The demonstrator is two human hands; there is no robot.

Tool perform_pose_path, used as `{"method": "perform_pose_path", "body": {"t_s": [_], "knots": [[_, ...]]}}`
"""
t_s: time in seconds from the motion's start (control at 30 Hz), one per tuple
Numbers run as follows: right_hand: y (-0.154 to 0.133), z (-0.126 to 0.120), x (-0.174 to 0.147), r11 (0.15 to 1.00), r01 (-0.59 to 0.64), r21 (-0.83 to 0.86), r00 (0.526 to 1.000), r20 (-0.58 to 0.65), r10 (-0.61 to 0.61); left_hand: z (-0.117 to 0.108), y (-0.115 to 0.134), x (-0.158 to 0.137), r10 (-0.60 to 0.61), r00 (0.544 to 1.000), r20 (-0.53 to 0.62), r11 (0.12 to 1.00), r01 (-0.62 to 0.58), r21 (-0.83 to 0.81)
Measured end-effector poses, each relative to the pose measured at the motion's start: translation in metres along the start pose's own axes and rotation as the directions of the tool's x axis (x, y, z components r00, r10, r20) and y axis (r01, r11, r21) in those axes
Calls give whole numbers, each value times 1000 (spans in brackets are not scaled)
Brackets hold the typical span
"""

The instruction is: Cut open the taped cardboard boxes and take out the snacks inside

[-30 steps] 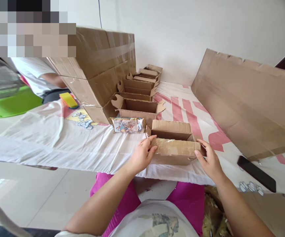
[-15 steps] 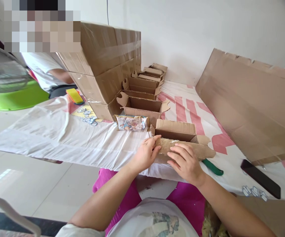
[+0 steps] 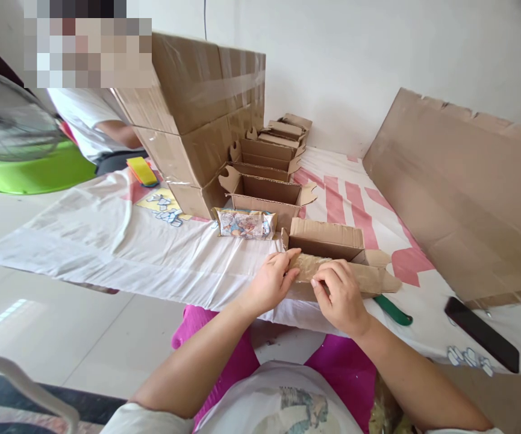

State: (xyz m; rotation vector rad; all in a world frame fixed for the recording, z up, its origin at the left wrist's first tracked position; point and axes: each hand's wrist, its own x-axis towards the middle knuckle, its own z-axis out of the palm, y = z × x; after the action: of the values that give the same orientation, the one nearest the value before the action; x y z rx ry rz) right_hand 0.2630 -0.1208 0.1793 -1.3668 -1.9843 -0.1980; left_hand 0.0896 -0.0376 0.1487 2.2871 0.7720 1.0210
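Note:
A small open cardboard box [image 3: 327,232] stands at the table's front edge, its near flap [image 3: 373,276] folded outward. Shiny clear tape [image 3: 308,265] lies along that flap. My left hand [image 3: 273,280] grips the flap's left end, index finger on top and thumb in front. Curled in a pinch over the middle of the flap is my right hand [image 3: 342,298]; what its fingertips hold, if anything, is too small to make out. Just behind and left of the box lies a printed plastic packet [image 3: 246,224].
Open boxes [image 3: 267,188] stand in a row behind. Tall stacked cartons [image 3: 201,114] rise at left, beside a seated person [image 3: 84,120]. A large cardboard sheet [image 3: 463,199] leans at right. A green-handled tool [image 3: 393,310], phone [image 3: 481,334] and small stickers [image 3: 167,217] lie on the cloth.
My right hand's fingers have drawn together from a spread pose into a pinch above the flap. My left hand stays at the flap's left end. The view has shifted slightly.

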Motion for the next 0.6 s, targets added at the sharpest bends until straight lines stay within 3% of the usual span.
{"method": "perform_pose_path", "body": {"t_s": [0.6], "knots": [[15,0,12,964,-123,-236,991,-82,106,-3,2,2,-22,999,27,1000,23,-20]]}}
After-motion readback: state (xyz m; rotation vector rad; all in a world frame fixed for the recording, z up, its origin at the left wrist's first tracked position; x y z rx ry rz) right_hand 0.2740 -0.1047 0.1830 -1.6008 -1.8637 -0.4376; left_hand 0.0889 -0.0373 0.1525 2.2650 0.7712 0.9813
